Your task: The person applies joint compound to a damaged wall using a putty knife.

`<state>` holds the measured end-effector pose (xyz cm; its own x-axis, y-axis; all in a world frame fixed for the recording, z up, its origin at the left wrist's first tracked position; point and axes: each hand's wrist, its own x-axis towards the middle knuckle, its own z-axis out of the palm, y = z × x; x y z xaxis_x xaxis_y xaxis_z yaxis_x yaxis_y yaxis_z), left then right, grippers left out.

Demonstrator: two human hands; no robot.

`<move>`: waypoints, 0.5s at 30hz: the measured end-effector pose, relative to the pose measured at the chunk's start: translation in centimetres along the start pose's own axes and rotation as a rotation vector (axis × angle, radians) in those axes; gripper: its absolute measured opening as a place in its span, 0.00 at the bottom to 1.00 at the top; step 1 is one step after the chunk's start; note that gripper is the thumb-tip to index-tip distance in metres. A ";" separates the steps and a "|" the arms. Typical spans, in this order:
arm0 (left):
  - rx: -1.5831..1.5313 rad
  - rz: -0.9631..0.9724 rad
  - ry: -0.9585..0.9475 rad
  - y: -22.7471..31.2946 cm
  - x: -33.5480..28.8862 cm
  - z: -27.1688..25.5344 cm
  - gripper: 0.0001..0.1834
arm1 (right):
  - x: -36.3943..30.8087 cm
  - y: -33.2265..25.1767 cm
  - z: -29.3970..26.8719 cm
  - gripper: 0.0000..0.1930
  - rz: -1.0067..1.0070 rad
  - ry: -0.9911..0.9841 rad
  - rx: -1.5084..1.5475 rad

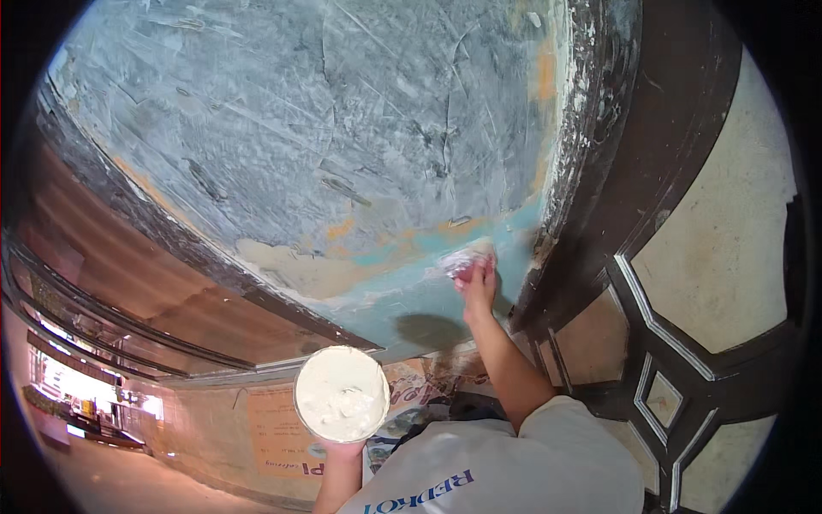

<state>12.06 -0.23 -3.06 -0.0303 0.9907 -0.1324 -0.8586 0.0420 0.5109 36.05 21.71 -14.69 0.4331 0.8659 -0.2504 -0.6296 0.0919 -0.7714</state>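
Right hand [478, 276]: smeared tool [461, 260] by wall [257, 120] | left hand [342, 448]: paste tub [386, 403]

The wall's grey face [325, 111] looks like rough, matt plaster to me, scratched and streaked, while the blue-green lower strip [402, 295] has a smoother, chalky look. The dark border [595, 128] is flaking and crusted along its edge. The cream paste [342, 390] looks thick and smooth, with small lumpy ridges. A white-smeared tool [467, 259] gleams faintly; I can't make out its material. The shirt [531, 463] is matt, pale cloth.
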 end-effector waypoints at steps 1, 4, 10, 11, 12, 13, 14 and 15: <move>-0.042 -0.011 -0.016 0.0 0.0 0.3 0.38 | -1.1 -0.8 0.1 0.20 0.154 0.132 0.196; -0.236 -0.011 0.084 -0.1 0.0 0.1 0.37 | -1.7 0.4 -0.2 0.21 0.186 0.010 0.098; -0.050 0.000 0.061 0.1 0.2 0.5 0.38 | -1.6 -0.3 0.6 0.16 0.082 -0.203 -0.103; -0.149 -0.009 0.046 0.2 0.3 -0.1 0.38 | -1.3 -0.1 0.5 0.16 0.079 -0.202 -0.103; -0.166 -0.017 0.058 0.3 0.3 -0.2 0.38 | -0.9 0.3 0.4 0.17 -0.003 -0.235 -0.164; -0.185 -0.021 0.073 0.3 0.2 0.1 0.38 | -0.9 0.4 0.3 0.18 -0.081 -0.272 -0.227; -0.187 -0.019 0.073 0.4 0.2 -0.1 0.38 | -0.4 0.2 0.3 0.17 -0.027 -0.237 -0.216; -0.114 -0.014 0.065 0.5 0.3 -0.4 0.38 | -0.3 0.1 0.0 0.17 -0.027 -0.239 -0.218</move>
<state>11.44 0.04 -3.23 -0.0478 0.9796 -0.1954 -0.9118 0.0371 0.4090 35.83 21.46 -14.72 0.2675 0.9580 -0.1035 -0.4556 0.0311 -0.8897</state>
